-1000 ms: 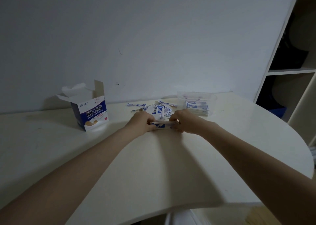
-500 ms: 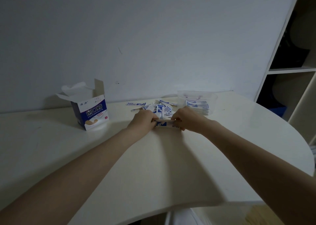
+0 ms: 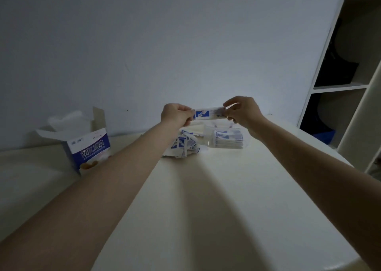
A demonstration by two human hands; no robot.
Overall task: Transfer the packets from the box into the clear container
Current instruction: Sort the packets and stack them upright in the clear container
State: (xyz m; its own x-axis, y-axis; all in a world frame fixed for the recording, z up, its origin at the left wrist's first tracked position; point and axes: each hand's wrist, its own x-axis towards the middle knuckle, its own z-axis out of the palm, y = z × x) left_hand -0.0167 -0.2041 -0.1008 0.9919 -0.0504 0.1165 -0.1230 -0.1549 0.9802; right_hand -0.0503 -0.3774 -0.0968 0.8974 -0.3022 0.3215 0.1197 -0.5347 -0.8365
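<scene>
My left hand (image 3: 176,114) and my right hand (image 3: 243,111) hold a small stack of blue-and-white packets (image 3: 208,114) by its two ends, lifted above the table. Below it a loose pile of packets (image 3: 182,145) lies on the white table, partly hidden by my left forearm. The clear container (image 3: 226,136) stands just right of the pile, under my right wrist, with a neat stack of packets inside. The blue-and-white box (image 3: 89,147) stands open at the left, its flaps up.
The round white table (image 3: 206,209) curves away at the right and front. A white shelf unit (image 3: 350,85) with dark items stands at the right. A plain wall runs close behind the box, pile and container.
Both hands pressed the stack of packets together on the table, then lifted it up and slightly right, above the pile and near the container.
</scene>
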